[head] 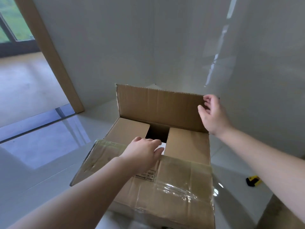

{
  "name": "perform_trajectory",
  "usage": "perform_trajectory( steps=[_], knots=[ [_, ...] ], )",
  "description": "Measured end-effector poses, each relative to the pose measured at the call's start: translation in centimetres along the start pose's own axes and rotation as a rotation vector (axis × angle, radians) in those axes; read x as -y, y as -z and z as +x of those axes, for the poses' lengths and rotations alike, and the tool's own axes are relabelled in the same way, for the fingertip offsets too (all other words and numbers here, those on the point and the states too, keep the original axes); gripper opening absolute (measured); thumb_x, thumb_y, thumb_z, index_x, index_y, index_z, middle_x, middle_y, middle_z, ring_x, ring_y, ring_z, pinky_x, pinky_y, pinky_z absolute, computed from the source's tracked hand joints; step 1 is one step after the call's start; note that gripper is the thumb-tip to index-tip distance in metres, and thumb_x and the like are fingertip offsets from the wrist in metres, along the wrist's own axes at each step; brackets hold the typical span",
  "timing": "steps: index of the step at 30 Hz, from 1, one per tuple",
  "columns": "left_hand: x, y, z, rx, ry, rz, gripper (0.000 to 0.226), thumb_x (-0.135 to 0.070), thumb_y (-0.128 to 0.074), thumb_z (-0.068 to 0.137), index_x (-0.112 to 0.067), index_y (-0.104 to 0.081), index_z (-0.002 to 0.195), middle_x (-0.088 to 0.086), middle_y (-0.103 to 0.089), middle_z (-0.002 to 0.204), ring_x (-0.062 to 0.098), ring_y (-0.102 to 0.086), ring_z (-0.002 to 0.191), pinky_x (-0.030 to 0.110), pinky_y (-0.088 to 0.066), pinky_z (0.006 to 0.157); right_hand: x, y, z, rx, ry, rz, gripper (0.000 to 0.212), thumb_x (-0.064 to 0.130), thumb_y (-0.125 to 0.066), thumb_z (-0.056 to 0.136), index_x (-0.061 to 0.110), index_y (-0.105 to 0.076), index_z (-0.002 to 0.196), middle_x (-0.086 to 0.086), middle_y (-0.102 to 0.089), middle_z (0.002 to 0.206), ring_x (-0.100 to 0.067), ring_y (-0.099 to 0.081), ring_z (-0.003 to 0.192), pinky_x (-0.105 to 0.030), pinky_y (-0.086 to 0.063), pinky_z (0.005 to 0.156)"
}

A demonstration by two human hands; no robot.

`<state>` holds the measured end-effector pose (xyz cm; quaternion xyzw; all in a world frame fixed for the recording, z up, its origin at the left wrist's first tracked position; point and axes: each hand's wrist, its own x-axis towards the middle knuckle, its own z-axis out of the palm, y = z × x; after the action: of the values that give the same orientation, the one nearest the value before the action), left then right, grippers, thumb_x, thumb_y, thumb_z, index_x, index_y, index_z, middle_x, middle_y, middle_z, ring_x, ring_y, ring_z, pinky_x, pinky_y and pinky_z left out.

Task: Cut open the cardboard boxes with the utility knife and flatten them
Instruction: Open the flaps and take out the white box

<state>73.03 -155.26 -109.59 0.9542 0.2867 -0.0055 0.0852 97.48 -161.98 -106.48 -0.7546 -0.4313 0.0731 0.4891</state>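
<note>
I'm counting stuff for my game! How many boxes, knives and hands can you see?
Cardboard box: 1
Utility knife, yellow and black, on the floor: 1
Hands: 2, left hand and right hand, both on the box flaps
Total: 4
</note>
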Motion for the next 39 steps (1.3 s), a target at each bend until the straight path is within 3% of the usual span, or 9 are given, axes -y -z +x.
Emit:
perform_trajectory(
  steps=[2, 6, 9, 12, 15, 19, 27, 35, 39],
  knots=[
    [0.1, 0.1, -0.1, -0.015, 0.026, 0.013, 0.035, -0.039, -0.025, 0.102, -0.021, -0.055, 0.105, -0.009, -0.06, 0.094, 0.018, -0.055, 0.088, 0.032, -0.033, 0.096, -1.0, -1.2, 1.0, 0.171, 0.092, -0.352, 0.059, 0.031, -0.047, 0.098, 0.009, -0.024, 0.148, -0.008, -0.021, 0.157, -0.023, -0.021, 0.145, -0.036, -0.021, 0.117],
    [-0.4, 0.8, -0.7, -0.089, 0.047, 0.047, 0.036, -0.035, -0.029, 0.102, -0.016, -0.047, 0.078, -0.006, -0.042, 0.066, 0.019, -0.04, 0.069, 0.028, -0.029, 0.073, -3.5, -3.9, 2.7, 0.457, 0.15, -0.833, 0.075, 0.05, -0.036, 0.097, 0.015, 0.0, 0.153, -0.008, 0.012, 0.16, -0.024, 0.011, 0.147, -0.041, 0.001, 0.12],
    [-0.4, 0.8, -1.0, -0.139, 0.031, 0.006, 0.035, -0.036, -0.032, 0.1, -0.015, -0.056, 0.084, -0.005, -0.054, 0.081, 0.021, -0.049, 0.079, 0.027, -0.028, 0.068, -4.6, -5.8, 3.3, 0.577, 0.109, -0.902, 0.079, 0.055, -0.033, 0.096, 0.013, 0.003, 0.153, -0.01, 0.014, 0.16, -0.024, 0.012, 0.147, -0.039, 0.003, 0.119],
    [-0.4, 0.0, -0.6, -0.062, 0.047, -0.022, 0.036, -0.037, -0.032, 0.1, -0.016, -0.06, 0.104, -0.001, -0.062, 0.104, 0.02, -0.054, 0.1, 0.03, -0.037, 0.082, -5.4, -7.5, 3.9, 0.672, 0.018, -0.869, 0.079, 0.058, -0.03, 0.096, 0.012, 0.0, 0.153, -0.013, 0.007, 0.16, -0.025, 0.004, 0.148, -0.038, -0.002, 0.119],
    [-0.8, -1.3, 0.2, 0.011, 0.11, -0.026, 0.038, -0.039, -0.031, 0.1, -0.014, -0.058, 0.111, 0.001, -0.063, 0.109, 0.022, -0.054, 0.106, 0.033, -0.033, 0.098, -6.8, -8.7, 4.2, 0.719, -0.044, -0.815, 0.073, 0.059, -0.03, 0.095, 0.011, -0.023, 0.149, -0.013, -0.023, 0.157, -0.029, -0.023, 0.144, -0.04, -0.023, 0.116],
    [-1.5, -2.3, 0.9, 0.04, 0.154, -0.016, 0.04, -0.04, -0.028, 0.1, -0.014, -0.058, 0.097, 0.003, -0.064, 0.093, 0.026, -0.057, 0.09, 0.035, -0.033, 0.098, -7.8, -8.9, 4.1, 0.689, -0.037, -0.798, 0.055, 0.062, -0.029, 0.094, 0.023, -0.057, 0.121, -0.007, -0.058, 0.129, -0.03, -0.053, 0.117, -0.037, -0.044, 0.093],
    [-2.0, 0.1, 0.2, -0.068, 0.107, 0.059, 0.044, -0.041, -0.028, 0.101, -0.017, -0.059, 0.082, -0.002, -0.058, 0.083, 0.023, -0.055, 0.088, 0.032, -0.037, 0.086, -7.7, -8.1, 2.3, 0.565, 0.026, -0.918, 0.05, 0.053, -0.027, 0.099, 0.021, -0.061, 0.115, -0.01, -0.061, 0.123, -0.031, -0.055, 0.114, -0.035, -0.043, 0.089],
    [-1.1, 6.3, -1.9, -0.204, 0.05, 0.058, 0.052, -0.054, -0.025, 0.097, -0.022, -0.043, 0.061, -0.008, -0.049, 0.064, 0.019, -0.048, 0.073, 0.031, -0.042, 0.079, -8.9, -2.7, -1.7, 0.425, -0.273, -0.989, 0.051, 0.039, -0.025, 0.103, 0.006, -0.058, 0.122, -0.018, -0.06, 0.124, -0.034, -0.057, 0.114, -0.037, -0.045, 0.091],
    [1.1, 9.1, -3.2, -0.03, 0.268, 0.177, 0.038, -0.06, -0.041, 0.087, -0.028, -0.061, 0.093, -0.007, -0.06, 0.087, 0.019, -0.054, 0.09, 0.03, -0.044, 0.071, -8.7, -0.4, -4.1, 0.426, -0.444, -0.962, 0.04, 0.025, -0.024, 0.103, 0.005, -0.045, 0.13, -0.019, -0.053, 0.132, -0.036, -0.051, 0.12, -0.039, -0.042, 0.094]
  ],
)
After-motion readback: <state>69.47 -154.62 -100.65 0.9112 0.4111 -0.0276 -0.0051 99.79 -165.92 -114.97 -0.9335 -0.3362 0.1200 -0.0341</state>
